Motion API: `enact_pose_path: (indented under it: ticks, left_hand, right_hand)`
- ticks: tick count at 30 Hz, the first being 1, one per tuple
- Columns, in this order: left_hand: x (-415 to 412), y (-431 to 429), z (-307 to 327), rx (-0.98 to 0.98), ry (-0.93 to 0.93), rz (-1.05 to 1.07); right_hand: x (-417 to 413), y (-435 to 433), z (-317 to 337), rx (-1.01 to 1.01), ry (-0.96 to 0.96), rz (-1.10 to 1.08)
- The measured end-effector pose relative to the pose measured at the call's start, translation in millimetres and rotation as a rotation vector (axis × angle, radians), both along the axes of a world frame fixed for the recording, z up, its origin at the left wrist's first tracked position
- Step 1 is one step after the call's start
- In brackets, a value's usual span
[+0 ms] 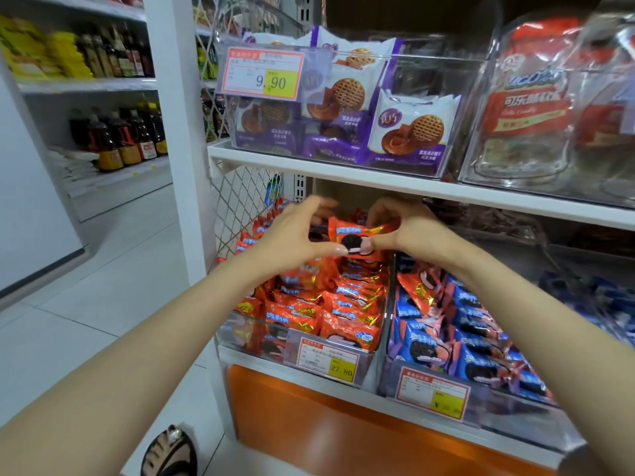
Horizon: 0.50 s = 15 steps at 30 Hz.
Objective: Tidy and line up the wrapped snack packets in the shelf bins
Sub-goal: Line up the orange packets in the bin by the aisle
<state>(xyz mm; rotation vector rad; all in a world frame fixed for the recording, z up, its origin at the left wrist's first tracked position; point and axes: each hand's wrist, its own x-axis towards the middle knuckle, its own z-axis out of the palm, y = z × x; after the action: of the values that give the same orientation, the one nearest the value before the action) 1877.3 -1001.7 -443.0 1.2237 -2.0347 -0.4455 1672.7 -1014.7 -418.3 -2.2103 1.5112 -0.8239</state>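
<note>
The orange snack packet (357,237) is held just above the clear bin (254,334) of orange packets on the lower shelf. It looks light, its foil crinkly and slippery, with a breakable biscuit inside, so it is better to take it by the sealed edges. The right hand (409,231) pinches its right edge; the left hand (292,235) curls round the left side, thumb below.

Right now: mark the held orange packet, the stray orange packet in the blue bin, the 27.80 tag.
held orange packet (350,235): head view, printed front face.
stray orange packet (416,289): head view, gold-printed middle.
27.80 tag (328,360): head view, centre.
</note>
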Motion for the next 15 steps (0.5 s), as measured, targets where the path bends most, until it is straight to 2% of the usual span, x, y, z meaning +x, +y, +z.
enact_pose_path:
  ticks: [2, 4, 6, 8, 13, 15]
  left_hand:
    - [-7, 0, -6, 0.032, -0.075, 0.015]
    - [-12, 2, -12, 0.037, -0.054, 0.019]
    - [-11, 4, -9, -0.049, 0.021, 0.077]
    - [5, 3, 2, -0.127, -0.044, 0.150]
    - [37, 10, 4, 0.063, -0.742, -0.014]
    - [31, 9, -10, 0.018, -0.890, -0.025]
  right_hand:
    - [4, 7, -1, -0.015, -0.015, 0.040]
    - [5, 9, -5, -0.039, -0.056, 0.031]
    - [6, 7, -5, -0.104, -0.100, -0.025]
    - [6, 6, -3, -0.147, -0.180, -0.086]
    - [1, 4, -8, -0.089, -0.204, -0.094]
    - [0, 1, -15, -0.073, -0.215, -0.101]
